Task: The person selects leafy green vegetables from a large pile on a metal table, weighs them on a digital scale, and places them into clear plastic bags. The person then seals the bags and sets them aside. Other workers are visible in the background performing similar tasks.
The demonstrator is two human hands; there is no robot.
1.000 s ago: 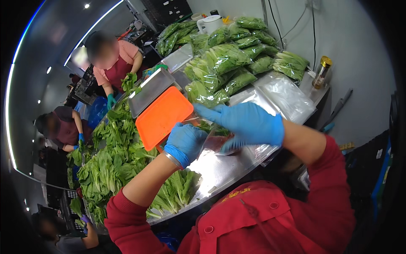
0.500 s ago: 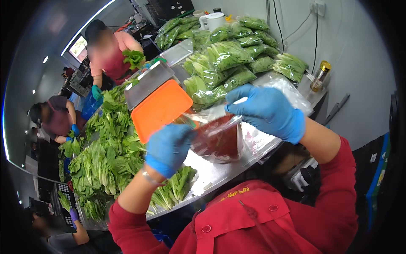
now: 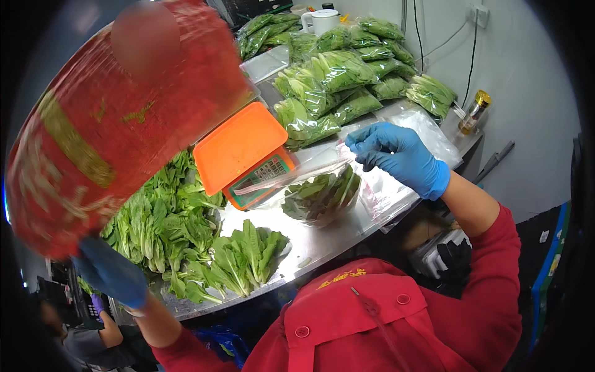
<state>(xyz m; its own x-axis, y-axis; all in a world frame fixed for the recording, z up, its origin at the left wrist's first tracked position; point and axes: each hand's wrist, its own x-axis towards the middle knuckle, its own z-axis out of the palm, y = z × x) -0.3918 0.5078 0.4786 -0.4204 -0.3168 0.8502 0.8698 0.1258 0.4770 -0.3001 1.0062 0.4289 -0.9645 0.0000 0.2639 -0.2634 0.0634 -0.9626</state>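
Observation:
My left hand (image 3: 111, 273), in a blue glove, grips the lower end of a large red sheet (image 3: 155, 105) with a yellow band. The sheet is raised at the left and smeared by motion. My blue-gloved right hand (image 3: 400, 158) pinches the rim of a clear plastic bag (image 3: 328, 214) at its right side. Dark green leaves (image 3: 322, 192) fill the bag, which rests on the metal table. Left of it stands a scale with an orange tray (image 3: 238, 149) and a green keypad (image 3: 263, 177). A small bunch of leafy greens (image 3: 248, 257) lies near the table's front edge.
A heap of loose greens (image 3: 161, 229) covers the left of the table. Bagged greens (image 3: 341, 74) are piled at the back, near a white jug (image 3: 321, 22). Flat clear bags (image 3: 427, 133) and a gold-lidded jar (image 3: 474, 111) lie to the right. A co-worker (image 3: 93, 335) is at lower left.
The red sheet has come out of the clear bag and swung up to the left in my left hand. Leaves now show inside the bag. My right hand stays near the bag's rim.

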